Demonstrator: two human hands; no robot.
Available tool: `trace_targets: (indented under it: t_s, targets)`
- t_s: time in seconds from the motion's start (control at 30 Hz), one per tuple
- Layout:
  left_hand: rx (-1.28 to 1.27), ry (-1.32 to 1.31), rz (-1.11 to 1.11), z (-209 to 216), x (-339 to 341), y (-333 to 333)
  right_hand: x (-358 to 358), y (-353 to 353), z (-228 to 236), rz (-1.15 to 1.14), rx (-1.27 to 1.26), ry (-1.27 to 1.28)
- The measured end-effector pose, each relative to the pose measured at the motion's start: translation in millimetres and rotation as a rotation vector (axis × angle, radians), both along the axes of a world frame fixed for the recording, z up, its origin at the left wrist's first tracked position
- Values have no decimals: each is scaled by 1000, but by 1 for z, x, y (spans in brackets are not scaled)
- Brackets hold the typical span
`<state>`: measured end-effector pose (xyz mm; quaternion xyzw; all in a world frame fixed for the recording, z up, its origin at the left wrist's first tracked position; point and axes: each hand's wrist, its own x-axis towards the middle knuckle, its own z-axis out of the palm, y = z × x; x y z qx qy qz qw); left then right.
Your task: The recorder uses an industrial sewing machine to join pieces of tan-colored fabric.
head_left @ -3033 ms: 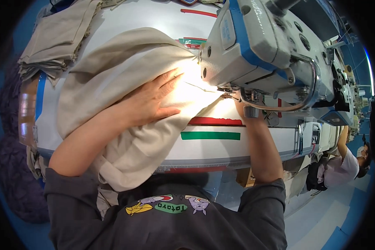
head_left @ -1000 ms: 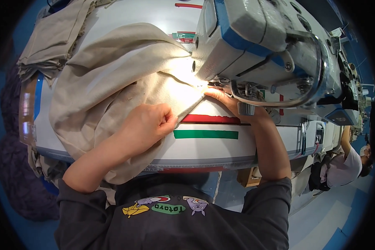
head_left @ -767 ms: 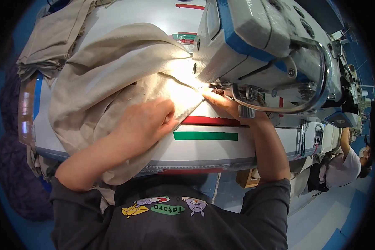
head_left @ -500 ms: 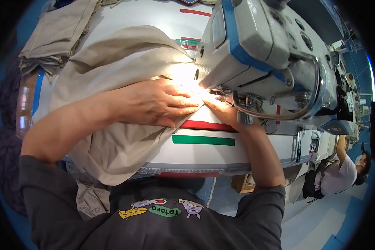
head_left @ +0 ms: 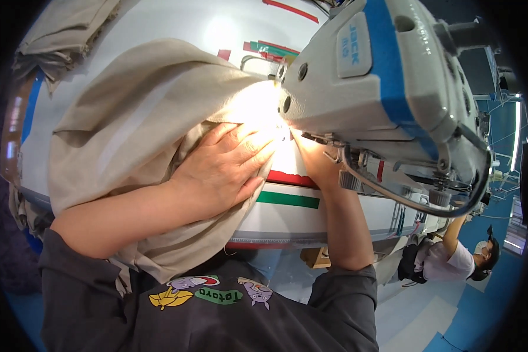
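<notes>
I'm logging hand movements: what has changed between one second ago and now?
The left hand, then curled, has moved forward and rightward and opened out on the beige cloth. The right hand stays near the sewing machine; the cloth stack stays at upper left.

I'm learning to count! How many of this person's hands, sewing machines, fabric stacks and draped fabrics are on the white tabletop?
Left hand plus right hand: 2
Industrial sewing machine: 1
Beige fabric stack: 1
Draped beige fabric: 1
Total: 5

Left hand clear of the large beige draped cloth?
No, the bare left hand lies palm down on the large beige draped cloth, beside the white-and-blue sewing machine.
</notes>
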<state>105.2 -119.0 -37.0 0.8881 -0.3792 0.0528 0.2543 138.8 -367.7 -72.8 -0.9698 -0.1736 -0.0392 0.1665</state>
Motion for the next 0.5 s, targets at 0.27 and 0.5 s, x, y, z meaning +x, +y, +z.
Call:
trace_targets:
  t_s: [0.27, 0.5]
  targets:
    - [63, -69, 89, -3, -5, -12, 10, 5, -3, -12, -48, -80]
    - [52, -84, 128, -3, -8, -19, 10, 10, 2, -58, -27, -197]
